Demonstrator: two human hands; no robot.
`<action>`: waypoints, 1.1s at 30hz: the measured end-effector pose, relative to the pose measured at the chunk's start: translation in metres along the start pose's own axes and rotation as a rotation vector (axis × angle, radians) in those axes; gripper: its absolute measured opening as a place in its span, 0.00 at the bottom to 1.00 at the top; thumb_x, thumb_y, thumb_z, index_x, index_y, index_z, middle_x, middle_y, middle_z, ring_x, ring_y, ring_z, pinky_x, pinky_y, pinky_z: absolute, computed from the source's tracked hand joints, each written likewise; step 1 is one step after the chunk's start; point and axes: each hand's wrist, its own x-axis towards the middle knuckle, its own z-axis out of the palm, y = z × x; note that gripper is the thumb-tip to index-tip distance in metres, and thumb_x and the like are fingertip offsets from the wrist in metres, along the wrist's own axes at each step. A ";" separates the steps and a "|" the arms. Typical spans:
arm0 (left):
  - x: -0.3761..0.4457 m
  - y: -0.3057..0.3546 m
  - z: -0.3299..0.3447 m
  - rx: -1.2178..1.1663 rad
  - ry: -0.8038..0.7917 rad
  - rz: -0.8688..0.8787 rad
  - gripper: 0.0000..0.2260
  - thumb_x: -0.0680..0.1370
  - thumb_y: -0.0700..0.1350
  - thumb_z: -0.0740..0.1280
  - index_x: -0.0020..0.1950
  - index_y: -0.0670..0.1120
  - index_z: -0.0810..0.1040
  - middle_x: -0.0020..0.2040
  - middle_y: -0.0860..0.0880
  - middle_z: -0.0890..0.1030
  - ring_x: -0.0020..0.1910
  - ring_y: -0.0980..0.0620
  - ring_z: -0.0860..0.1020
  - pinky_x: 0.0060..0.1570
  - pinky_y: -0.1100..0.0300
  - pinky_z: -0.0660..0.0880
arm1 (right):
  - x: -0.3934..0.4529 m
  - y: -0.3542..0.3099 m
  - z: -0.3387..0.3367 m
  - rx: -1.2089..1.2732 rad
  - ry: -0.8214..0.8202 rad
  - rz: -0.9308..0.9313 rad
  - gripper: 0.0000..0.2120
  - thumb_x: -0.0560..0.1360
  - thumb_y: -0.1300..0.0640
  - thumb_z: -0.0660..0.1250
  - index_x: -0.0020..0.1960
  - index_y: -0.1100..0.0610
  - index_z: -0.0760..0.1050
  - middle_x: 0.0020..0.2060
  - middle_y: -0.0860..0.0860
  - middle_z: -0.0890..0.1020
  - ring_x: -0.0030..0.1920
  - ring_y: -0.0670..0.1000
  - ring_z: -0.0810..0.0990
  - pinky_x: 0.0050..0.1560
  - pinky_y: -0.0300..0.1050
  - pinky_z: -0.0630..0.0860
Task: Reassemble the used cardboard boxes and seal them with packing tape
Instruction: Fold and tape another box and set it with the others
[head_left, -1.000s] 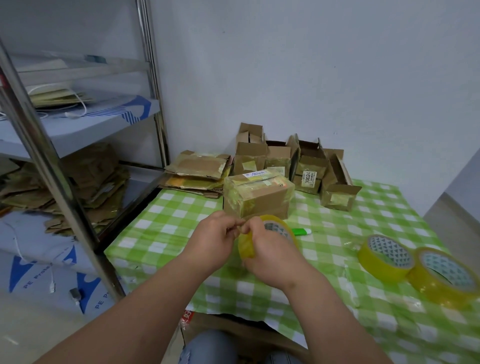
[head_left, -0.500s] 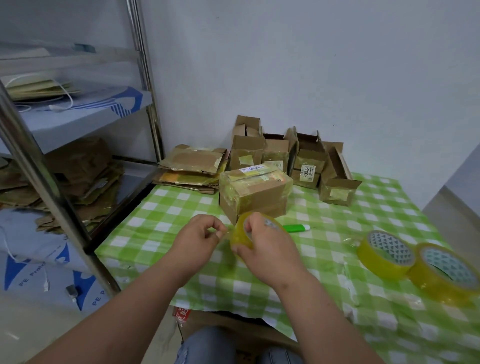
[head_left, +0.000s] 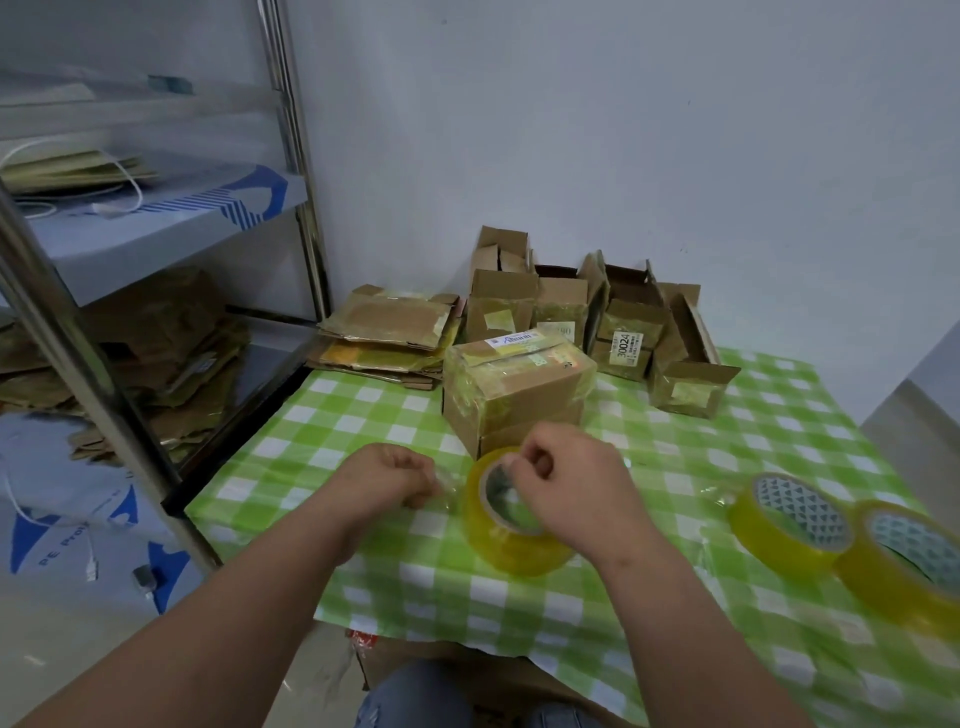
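A closed cardboard box (head_left: 519, 392) wrapped in clear tape stands on the green checked table (head_left: 363, 415), just beyond my hands. My right hand (head_left: 566, 486) grips a yellow roll of packing tape (head_left: 511, 535) by its upper rim, holding it tilted over the table. My left hand (head_left: 389, 478) pinches the free end of the clear tape (head_left: 447, 486), stretched a short way left of the roll. The pen seen earlier is hidden behind my right hand.
Several open small boxes (head_left: 628, 332) stand at the back by the wall, with a stack of flattened boxes (head_left: 389, 332) to their left. Two more tape rolls (head_left: 800, 519) lie at the right. A metal shelf rack (head_left: 104, 312) with flattened cardboard stands on the left.
My hands have drawn apart: the left pulled the tape end leftward while the right moved the roll right and tilted it, so its core now faces up.
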 end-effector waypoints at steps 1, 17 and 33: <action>0.003 0.003 -0.003 -0.033 -0.001 -0.031 0.16 0.78 0.40 0.69 0.65 0.45 0.74 0.40 0.46 0.86 0.41 0.48 0.82 0.55 0.49 0.78 | 0.004 0.005 -0.002 0.005 0.036 0.038 0.12 0.77 0.46 0.65 0.37 0.46 0.70 0.38 0.43 0.73 0.41 0.47 0.75 0.52 0.51 0.74; 0.037 0.054 0.007 0.365 0.307 0.236 0.25 0.77 0.58 0.67 0.73 0.56 0.69 0.62 0.56 0.78 0.64 0.49 0.74 0.65 0.44 0.69 | 0.077 0.057 -0.008 0.271 0.133 0.293 0.30 0.81 0.54 0.64 0.79 0.49 0.55 0.80 0.47 0.51 0.79 0.51 0.51 0.77 0.50 0.52; 0.069 0.039 0.042 0.240 0.207 0.277 0.27 0.83 0.47 0.61 0.80 0.56 0.56 0.73 0.50 0.71 0.69 0.50 0.71 0.64 0.56 0.69 | 0.069 0.062 0.021 0.597 0.164 0.353 0.25 0.82 0.54 0.61 0.78 0.47 0.61 0.71 0.49 0.73 0.70 0.49 0.71 0.70 0.52 0.70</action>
